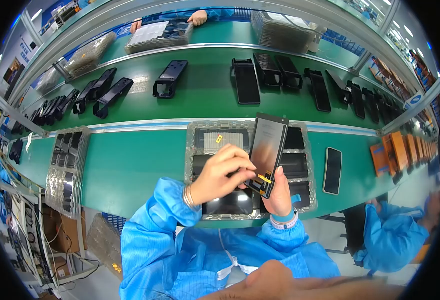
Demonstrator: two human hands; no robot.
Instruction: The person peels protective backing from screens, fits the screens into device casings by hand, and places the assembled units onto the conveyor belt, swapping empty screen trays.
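A phone screen panel (269, 145) is held upright and slightly tilted above a clear plastic tray (191, 131), its grey back facing me. My right hand (279, 194) grips its lower end from below and the right side. At the panel's lower left edge, my left hand (222, 174) has its thumb and fingers pinched together; what lies between them is too small to tell. A yellow and black flex cable (265, 178) shows near the panel's lower end. Dark panels (230, 202) lie in the tray's compartments, and a small yellow piece (219, 139) rests in the upper left one.
Black phone frames (171, 79) and more parts line the green belt beyond. A phone (332, 170) lies right of the tray, near orange holders (395, 152). Stacked trays (66, 172) stand left. Across the belt are a person's hands (197, 18); another person (392, 235) sits right.
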